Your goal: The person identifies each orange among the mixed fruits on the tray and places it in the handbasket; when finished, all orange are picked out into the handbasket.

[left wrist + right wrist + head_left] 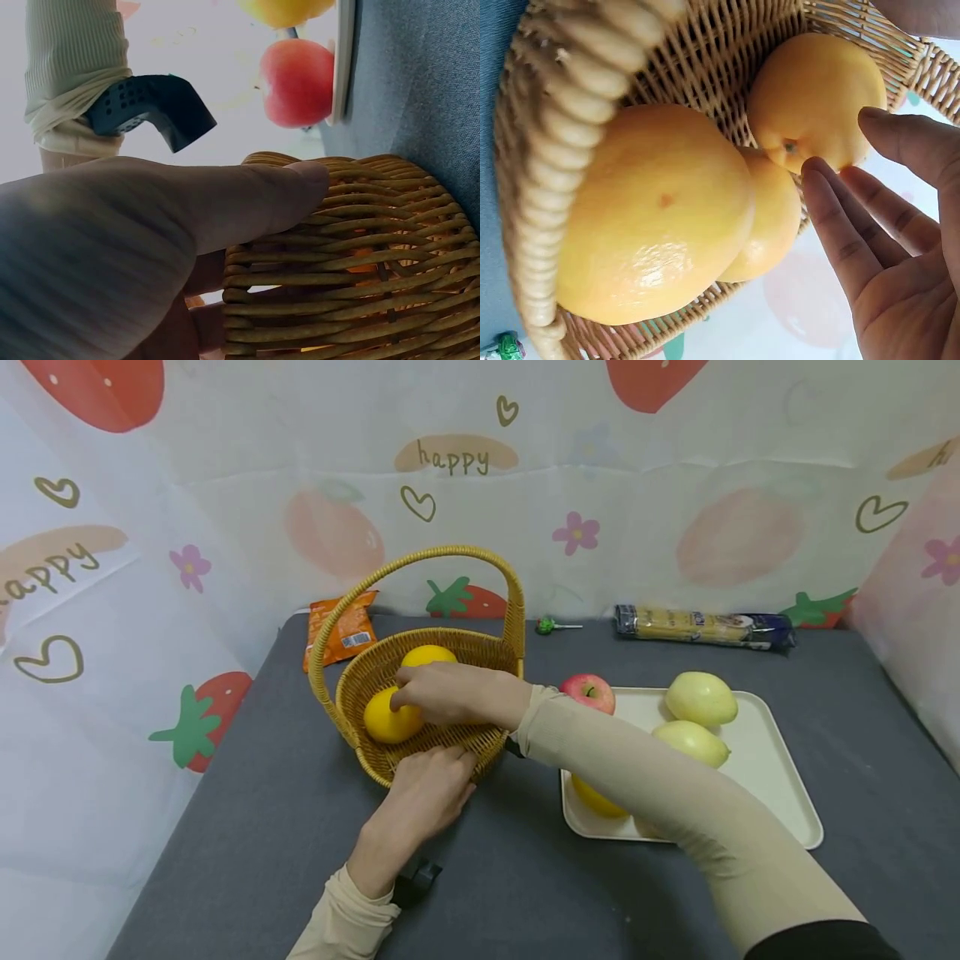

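A wicker basket (465,647) with a tall handle stands on the table. My left hand (426,789) grips its near rim, the thumb (277,191) lying along the outer weave and the other fingers inside. Over the basket, my right hand (442,692) reaches in from the right. Its thumb and fingers, fairly straight, are at the edge of a round orange-yellow fruit (817,97), which rests in the basket. Two more such fruits, a large one (660,217) and one partly behind it (769,217), lie beside it in the right wrist view.
Right of the basket, a cream tray (776,777) holds a red apple (590,692), two pale yellow-green fruits (701,698) and a yellow fruit (598,797); my right sleeve hides part of it. Along the back lie an orange packet (341,628), a lollipop (547,625) and a pasta pack (697,627).
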Demonstrator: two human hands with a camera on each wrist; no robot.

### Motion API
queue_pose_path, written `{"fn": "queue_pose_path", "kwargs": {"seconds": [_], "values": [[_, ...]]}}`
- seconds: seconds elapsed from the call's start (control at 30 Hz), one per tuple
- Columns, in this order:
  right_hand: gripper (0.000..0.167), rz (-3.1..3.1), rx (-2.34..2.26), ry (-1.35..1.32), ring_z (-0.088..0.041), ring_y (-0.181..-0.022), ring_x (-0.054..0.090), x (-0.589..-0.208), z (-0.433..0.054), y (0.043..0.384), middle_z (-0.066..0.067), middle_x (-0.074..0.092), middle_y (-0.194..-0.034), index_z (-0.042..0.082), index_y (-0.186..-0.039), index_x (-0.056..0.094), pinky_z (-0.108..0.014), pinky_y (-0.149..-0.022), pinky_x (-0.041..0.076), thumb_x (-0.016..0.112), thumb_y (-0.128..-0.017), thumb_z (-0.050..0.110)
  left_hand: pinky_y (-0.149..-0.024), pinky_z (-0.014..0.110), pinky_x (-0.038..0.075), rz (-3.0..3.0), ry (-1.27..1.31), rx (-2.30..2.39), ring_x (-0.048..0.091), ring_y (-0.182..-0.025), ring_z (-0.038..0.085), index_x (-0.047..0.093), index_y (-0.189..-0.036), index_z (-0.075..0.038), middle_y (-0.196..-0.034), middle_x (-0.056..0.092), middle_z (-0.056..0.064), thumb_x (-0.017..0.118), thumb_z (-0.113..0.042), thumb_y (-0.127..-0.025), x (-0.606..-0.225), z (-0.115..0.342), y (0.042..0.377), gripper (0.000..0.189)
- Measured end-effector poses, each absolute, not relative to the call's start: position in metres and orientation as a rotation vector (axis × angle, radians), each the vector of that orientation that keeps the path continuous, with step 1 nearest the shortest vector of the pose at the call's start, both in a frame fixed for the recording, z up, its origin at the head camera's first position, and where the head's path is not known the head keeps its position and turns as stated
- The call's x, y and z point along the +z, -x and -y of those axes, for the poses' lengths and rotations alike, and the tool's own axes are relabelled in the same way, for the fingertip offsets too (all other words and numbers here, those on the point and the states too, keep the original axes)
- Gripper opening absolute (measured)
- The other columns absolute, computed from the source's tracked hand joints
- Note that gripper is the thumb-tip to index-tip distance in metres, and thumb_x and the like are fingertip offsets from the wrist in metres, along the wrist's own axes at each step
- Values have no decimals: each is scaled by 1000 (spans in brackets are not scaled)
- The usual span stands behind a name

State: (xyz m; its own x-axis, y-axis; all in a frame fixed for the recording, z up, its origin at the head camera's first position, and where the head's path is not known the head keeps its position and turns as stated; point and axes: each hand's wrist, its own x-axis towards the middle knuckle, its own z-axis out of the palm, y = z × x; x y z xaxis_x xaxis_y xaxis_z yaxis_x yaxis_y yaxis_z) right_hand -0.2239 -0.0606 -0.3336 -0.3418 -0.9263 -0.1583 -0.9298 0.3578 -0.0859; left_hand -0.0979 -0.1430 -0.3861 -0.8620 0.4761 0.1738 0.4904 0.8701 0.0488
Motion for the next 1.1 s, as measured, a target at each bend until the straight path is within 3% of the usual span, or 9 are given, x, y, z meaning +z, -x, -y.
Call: {"fn": "queue_pose_path", "kwargs": {"seconds": [0.4,0.73,1.1], "values": [[37,-2416,-114,1583,-21,-109,61,-319,24,225,-8,58,-130,14,-133,60,-32,-95,49,55,-97,11,-54,32,50,2854,752,-106,59,-62,18,62,-79,-13,-72,59,1,80,-19,-80,-387,142,97,18],[31,-2558,-375,1607,-22,-96,65,-311,-62,227,-9,63,-119,8,-124,65,-34,-85,54,64,-93,12,-52,32,49,2831,757,-109,59,-62,17,60,-76,-14,-71,57,0,80,-20,-80,-387,144,96,21],[30,-2623,-315,1551,-21,-94,66,-325,-139,201,-8,64,-119,10,-120,68,-35,-80,56,69,-90,12,-51,33,49,2840,749,-142,60,-63,18,58,-74,-14,-71,57,0,80,-18,-81,-387,143,97,23]]}}
